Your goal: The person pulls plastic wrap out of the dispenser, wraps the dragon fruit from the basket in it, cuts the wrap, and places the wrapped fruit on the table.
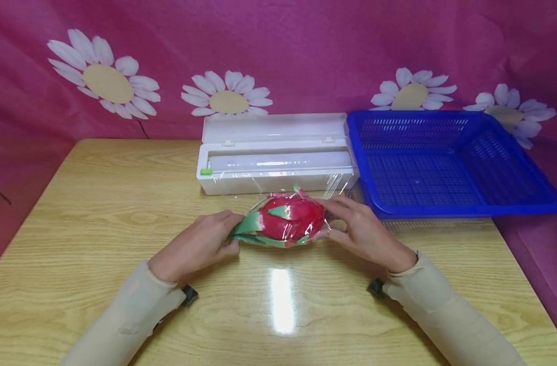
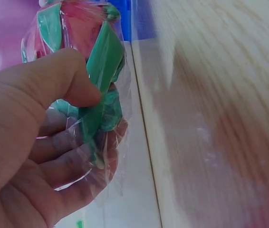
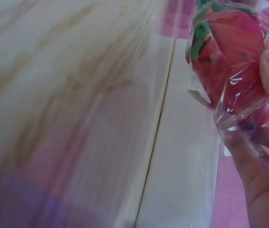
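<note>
A red dragon fruit (image 1: 291, 218) with green leaf tips lies on its side between the two hands, covered in clear plastic wrap (image 3: 234, 90). My left hand (image 1: 202, 244) grips its leafy end; in the left wrist view the thumb presses on a green leaf (image 2: 105, 54) and the fingers lie behind it under the film. At the rounded red end, my right hand (image 1: 362, 229) holds the fruit, thumb on one side and fingers on the other, with film bunched about the fingers. Film creases also show between the fruit and the box behind it.
Behind the fruit stands a white wrap dispenser box (image 1: 278, 183), its lid (image 1: 273, 127) raised, a roll of film (image 1: 283, 160) inside and a green slider (image 1: 206, 172) at its left. To its right sits a blue plastic basket (image 1: 461, 209). A pink flowered cloth (image 1: 305, 51) hangs behind the wooden table (image 1: 113, 203).
</note>
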A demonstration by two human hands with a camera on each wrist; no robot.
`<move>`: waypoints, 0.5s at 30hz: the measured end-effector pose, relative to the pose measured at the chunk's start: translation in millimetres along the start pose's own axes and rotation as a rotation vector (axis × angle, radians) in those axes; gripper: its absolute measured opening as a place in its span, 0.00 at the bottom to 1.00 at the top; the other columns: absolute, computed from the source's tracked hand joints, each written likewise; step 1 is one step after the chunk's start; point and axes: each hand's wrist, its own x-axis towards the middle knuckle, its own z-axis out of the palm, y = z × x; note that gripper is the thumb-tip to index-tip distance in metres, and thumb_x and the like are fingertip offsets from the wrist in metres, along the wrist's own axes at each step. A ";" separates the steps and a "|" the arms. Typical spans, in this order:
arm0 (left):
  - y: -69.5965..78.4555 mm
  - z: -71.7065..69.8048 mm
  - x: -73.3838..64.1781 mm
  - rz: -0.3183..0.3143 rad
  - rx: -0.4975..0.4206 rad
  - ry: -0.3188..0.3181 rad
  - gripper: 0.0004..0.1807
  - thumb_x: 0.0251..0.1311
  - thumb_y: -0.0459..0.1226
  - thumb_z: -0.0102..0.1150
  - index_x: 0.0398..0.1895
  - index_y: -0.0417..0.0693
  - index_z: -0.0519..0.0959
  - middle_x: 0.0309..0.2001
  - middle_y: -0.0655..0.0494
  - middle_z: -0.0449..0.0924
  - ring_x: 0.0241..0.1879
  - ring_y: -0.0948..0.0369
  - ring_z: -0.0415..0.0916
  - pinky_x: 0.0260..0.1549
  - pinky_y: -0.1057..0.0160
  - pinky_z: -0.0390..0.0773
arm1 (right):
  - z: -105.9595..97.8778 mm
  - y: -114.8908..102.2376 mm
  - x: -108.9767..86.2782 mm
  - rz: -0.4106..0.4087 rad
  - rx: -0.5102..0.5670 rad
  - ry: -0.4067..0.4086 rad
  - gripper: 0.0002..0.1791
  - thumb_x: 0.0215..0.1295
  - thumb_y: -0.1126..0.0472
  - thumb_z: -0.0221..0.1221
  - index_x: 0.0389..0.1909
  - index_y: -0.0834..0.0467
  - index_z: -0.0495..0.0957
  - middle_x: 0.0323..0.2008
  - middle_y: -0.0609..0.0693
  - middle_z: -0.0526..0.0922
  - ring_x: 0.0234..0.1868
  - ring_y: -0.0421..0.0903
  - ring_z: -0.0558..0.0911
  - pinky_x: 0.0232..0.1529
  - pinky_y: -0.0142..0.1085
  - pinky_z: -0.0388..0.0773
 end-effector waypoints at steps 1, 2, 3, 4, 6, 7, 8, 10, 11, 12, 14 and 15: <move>0.0 -0.1 -0.3 0.003 0.002 0.000 0.24 0.61 0.34 0.62 0.62 0.40 0.78 0.52 0.53 0.85 0.44 0.62 0.79 0.51 0.58 0.86 | -0.3 0.0 -0.2 0.000 -0.003 -0.006 0.34 0.59 0.57 0.74 0.66 0.60 0.78 0.49 0.55 0.86 0.41 0.47 0.86 0.42 0.45 0.88; 0.2 -0.3 -0.5 0.008 0.003 0.002 0.23 0.61 0.34 0.62 0.61 0.41 0.78 0.50 0.54 0.85 0.43 0.62 0.79 0.50 0.59 0.85 | -0.9 -0.3 -0.5 0.003 -0.006 -0.014 0.34 0.59 0.57 0.74 0.67 0.60 0.78 0.49 0.55 0.86 0.40 0.47 0.86 0.41 0.44 0.88; 0.1 -0.6 -0.8 0.013 0.005 0.004 0.22 0.61 0.34 0.62 0.60 0.42 0.79 0.49 0.55 0.84 0.42 0.62 0.78 0.48 0.60 0.85 | -1.6 -0.7 -0.8 0.006 -0.010 -0.024 0.34 0.60 0.57 0.74 0.67 0.60 0.77 0.49 0.56 0.86 0.40 0.47 0.86 0.41 0.44 0.89; -0.1 -0.7 -1.1 0.020 0.010 0.007 0.22 0.61 0.34 0.62 0.59 0.42 0.79 0.47 0.56 0.84 0.40 0.63 0.77 0.46 0.61 0.84 | -2.3 -1.2 -1.1 0.013 -0.014 -0.035 0.34 0.60 0.56 0.73 0.67 0.60 0.77 0.50 0.56 0.86 0.38 0.45 0.86 0.40 0.43 0.89; 0.0 -1.2 -1.6 0.028 0.012 0.008 0.21 0.61 0.34 0.62 0.58 0.43 0.79 0.44 0.58 0.83 0.39 0.63 0.75 0.44 0.63 0.82 | -3.9 -2.5 -1.7 0.027 -0.019 -0.053 0.35 0.61 0.54 0.73 0.68 0.60 0.76 0.53 0.57 0.85 0.33 0.43 0.85 0.37 0.41 0.89; 0.2 -1.5 -1.8 0.031 0.013 0.006 0.21 0.61 0.34 0.62 0.58 0.43 0.79 0.43 0.59 0.82 0.38 0.63 0.75 0.43 0.64 0.81 | -4.8 -3.3 -2.0 0.033 -0.019 -0.061 0.35 0.62 0.53 0.73 0.68 0.59 0.76 0.54 0.58 0.85 0.31 0.42 0.84 0.36 0.40 0.88; 0.5 -1.9 -1.9 0.031 0.013 0.003 0.21 0.61 0.34 0.62 0.58 0.43 0.78 0.41 0.59 0.81 0.37 0.64 0.74 0.41 0.64 0.80 | -5.5 -3.9 -2.4 0.034 -0.024 -0.064 0.35 0.62 0.53 0.72 0.68 0.60 0.76 0.55 0.58 0.85 0.32 0.42 0.85 0.37 0.41 0.89; 1.1 -2.7 -2.3 0.028 0.012 -0.004 0.21 0.60 0.34 0.62 0.58 0.43 0.78 0.40 0.60 0.79 0.36 0.64 0.73 0.39 0.66 0.78 | -6.4 -4.7 -3.2 0.034 -0.023 -0.062 0.35 0.61 0.52 0.73 0.67 0.60 0.77 0.56 0.59 0.85 0.33 0.43 0.86 0.38 0.41 0.89; 1.7 -3.1 -2.6 0.026 0.009 -0.008 0.21 0.60 0.34 0.62 0.58 0.43 0.78 0.39 0.60 0.78 0.36 0.64 0.73 0.38 0.66 0.77 | -7.1 -5.1 -3.5 0.032 -0.016 -0.060 0.35 0.61 0.52 0.73 0.67 0.61 0.77 0.55 0.59 0.85 0.34 0.44 0.87 0.38 0.41 0.89; 2.2 -3.4 -2.8 0.024 0.008 -0.010 0.22 0.60 0.34 0.62 0.59 0.43 0.78 0.38 0.59 0.78 0.35 0.64 0.72 0.37 0.66 0.76 | -7.5 -5.4 -3.9 0.028 -0.007 -0.056 0.34 0.61 0.53 0.72 0.66 0.62 0.77 0.55 0.59 0.85 0.37 0.45 0.88 0.38 0.41 0.89; 3.0 -4.1 -3.1 0.019 0.003 -0.014 0.22 0.59 0.34 0.62 0.59 0.44 0.78 0.38 0.59 0.77 0.35 0.64 0.72 0.36 0.66 0.75 | -8.1 -5.6 -4.8 0.019 0.013 -0.049 0.33 0.61 0.54 0.72 0.65 0.63 0.78 0.53 0.58 0.85 0.41 0.47 0.89 0.37 0.40 0.89; 3.5 -4.5 -3.4 0.018 0.003 -0.014 0.23 0.59 0.34 0.61 0.59 0.44 0.78 0.38 0.59 0.77 0.35 0.64 0.72 0.36 0.66 0.75 | -8.5 -5.8 -5.2 0.017 0.030 -0.047 0.32 0.61 0.55 0.72 0.65 0.63 0.78 0.53 0.58 0.85 0.41 0.47 0.90 0.35 0.39 0.89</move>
